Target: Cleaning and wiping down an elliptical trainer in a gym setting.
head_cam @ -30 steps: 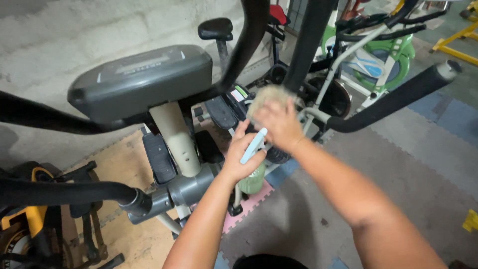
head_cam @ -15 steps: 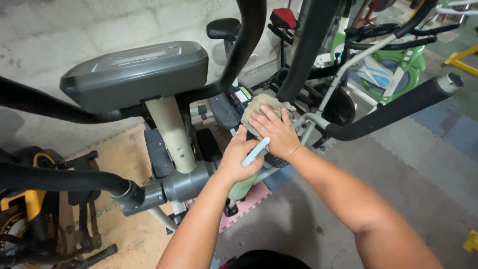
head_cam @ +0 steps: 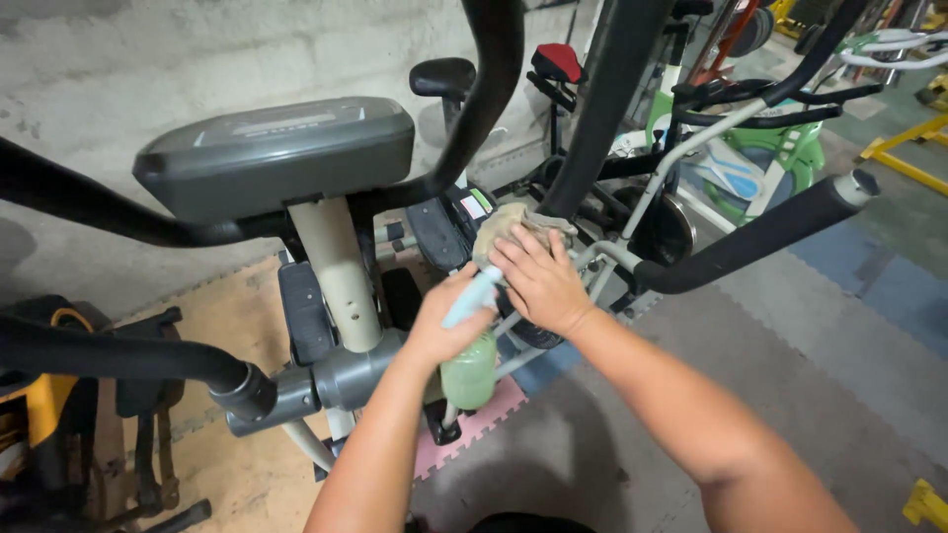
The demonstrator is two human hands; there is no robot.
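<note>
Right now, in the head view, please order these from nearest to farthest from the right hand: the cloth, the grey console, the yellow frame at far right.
1. Cloth: under the right hand fingertips.
2. Grey console: upper left.
3. Yellow frame: far upper right.

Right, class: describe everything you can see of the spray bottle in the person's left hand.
The spray bottle has a translucent pale green body that looks like plastic and a light blue trigger head on top. The left hand grips its neck and covers the middle, so the body hangs below the fist and the blue head pokes up toward the beige cloth under the right hand. It is held roughly upright in front of the exercise machine; the liquid level cannot be judged.
</note>
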